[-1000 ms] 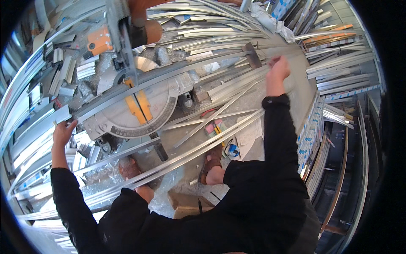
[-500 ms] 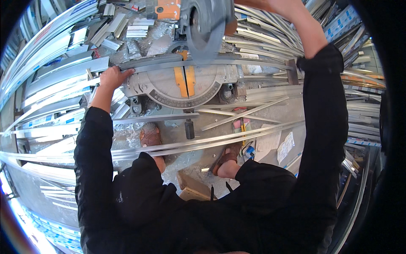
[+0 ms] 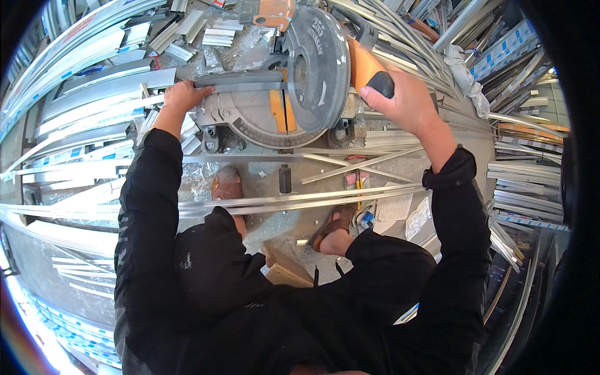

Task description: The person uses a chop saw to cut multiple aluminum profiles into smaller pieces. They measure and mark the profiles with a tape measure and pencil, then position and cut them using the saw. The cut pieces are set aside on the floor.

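A miter saw stands ahead of me, its grey blade guard (image 3: 317,72) low over the round saw table (image 3: 247,112) with its yellow insert (image 3: 277,109). My right hand (image 3: 409,106) is closed round the saw's orange and black handle (image 3: 369,69), thumb on the black grip. At the saw's left end, my left hand (image 3: 184,97) holds a long thin metal strip (image 3: 250,87) against the back fence (image 3: 237,77). The guard hides the strip where it passes under the saw head, and the blade's edge is mostly covered too.
Long metal profiles (image 3: 300,203) lie across the floor before my feet. A black bottle (image 3: 285,179) stands near the saw. Stacks of profiles (image 3: 87,94) crowd the left, more (image 3: 525,175) the right. Short offcuts (image 3: 219,34) lie behind the saw; a cardboard box (image 3: 284,269) sits between my feet.
My right hand has pulled the saw head down and toward me, so the guard now covers the strip's middle. My left hand stays on the strip; the view has shifted slightly.
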Demonstrator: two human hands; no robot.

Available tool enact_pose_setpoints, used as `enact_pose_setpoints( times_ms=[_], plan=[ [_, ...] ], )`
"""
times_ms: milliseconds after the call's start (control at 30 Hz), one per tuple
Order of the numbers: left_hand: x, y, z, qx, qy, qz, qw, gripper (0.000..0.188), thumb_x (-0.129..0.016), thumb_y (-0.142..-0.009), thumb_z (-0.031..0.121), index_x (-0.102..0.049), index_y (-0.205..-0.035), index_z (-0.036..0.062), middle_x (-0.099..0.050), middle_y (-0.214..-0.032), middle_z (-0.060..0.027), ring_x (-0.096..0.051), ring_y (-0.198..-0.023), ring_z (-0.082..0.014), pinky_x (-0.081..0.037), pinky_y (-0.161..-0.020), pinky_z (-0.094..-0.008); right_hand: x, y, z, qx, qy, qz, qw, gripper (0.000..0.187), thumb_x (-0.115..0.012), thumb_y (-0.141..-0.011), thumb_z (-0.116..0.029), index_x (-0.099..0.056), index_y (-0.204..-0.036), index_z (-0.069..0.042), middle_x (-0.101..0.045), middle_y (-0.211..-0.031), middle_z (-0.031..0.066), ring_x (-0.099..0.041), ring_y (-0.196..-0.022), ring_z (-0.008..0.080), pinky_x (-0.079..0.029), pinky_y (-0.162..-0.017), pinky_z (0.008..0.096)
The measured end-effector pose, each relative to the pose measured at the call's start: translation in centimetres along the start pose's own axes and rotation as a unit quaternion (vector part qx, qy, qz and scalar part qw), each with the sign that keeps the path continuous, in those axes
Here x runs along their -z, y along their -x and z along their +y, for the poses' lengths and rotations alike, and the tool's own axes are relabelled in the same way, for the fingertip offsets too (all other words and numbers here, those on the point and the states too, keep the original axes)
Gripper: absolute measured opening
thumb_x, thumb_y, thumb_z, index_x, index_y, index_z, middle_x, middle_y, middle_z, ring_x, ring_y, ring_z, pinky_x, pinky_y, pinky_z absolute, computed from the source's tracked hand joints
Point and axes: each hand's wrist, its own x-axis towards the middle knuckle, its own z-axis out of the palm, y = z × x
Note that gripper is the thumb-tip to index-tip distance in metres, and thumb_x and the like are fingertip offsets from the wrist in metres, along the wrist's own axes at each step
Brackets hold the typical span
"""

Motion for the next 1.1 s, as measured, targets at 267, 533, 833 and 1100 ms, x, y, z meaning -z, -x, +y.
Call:
enact_pose_setpoints(
  times_ms=[267, 533, 833, 1100],
  plan=[
    [-0.2, -0.1, -0.1, -0.002, -0.006, -0.008, 1.000, 0.093, -0.052, -0.081, 0.085, -0.072, -0.112, 0.0003, -0.072, -0.111, -0.0237, -0.067, -0.111, -0.0382, -0.048, -0.099, -0.0469, -4.1, 2.6, 0.7, 0.066, 0.011, 0.013, 0.998, 0.053, -0.071, -0.078, -0.045, -0.067, -0.111, -0.003, -0.063, -0.114, 0.0203, -0.060, -0.106, 0.0388, -0.048, -0.092, 0.0427],
    [-0.8, -0.5, -0.3, -0.001, -0.023, -0.009, 1.000, 0.094, -0.049, -0.082, 0.086, -0.072, -0.113, 0.0004, -0.072, -0.111, -0.0234, -0.067, -0.112, -0.0378, -0.047, -0.101, -0.0475, -6.1, 3.9, 0.8, 0.074, -0.011, 0.053, 0.996, 0.044, -0.076, -0.076, -0.049, -0.070, -0.084, -0.006, -0.069, -0.077, 0.0157, -0.068, -0.075, 0.0355, -0.054, -0.068, 0.0445],
    [-0.4, -0.2, -0.1, 0.004, -0.010, -0.008, 1.000, 0.095, -0.050, -0.081, 0.086, -0.072, -0.113, -0.0002, -0.072, -0.112, -0.0249, -0.066, -0.113, -0.0405, -0.046, -0.102, -0.0482, -7.4, 4.8, 0.5, 0.070, 0.018, 0.058, 0.996, 0.043, -0.076, -0.075, -0.048, -0.069, -0.087, -0.007, -0.069, -0.083, 0.0147, -0.067, -0.081, 0.0360, -0.054, -0.074, 0.0449],
    [-0.2, -0.1, 0.3, 0.023, -0.007, -0.011, 1.000, 0.085, -0.057, -0.082, 0.080, -0.074, -0.113, 0.0031, -0.072, -0.114, -0.0225, -0.066, -0.115, -0.0355, -0.042, -0.104, -0.0455, -8.2, 5.3, 0.6, 0.058, 0.030, 0.058, 0.996, 0.044, -0.076, -0.074, -0.048, -0.068, -0.088, -0.007, -0.069, -0.083, 0.0152, -0.067, -0.082, 0.0364, -0.053, -0.076, 0.0456]
  ],
)
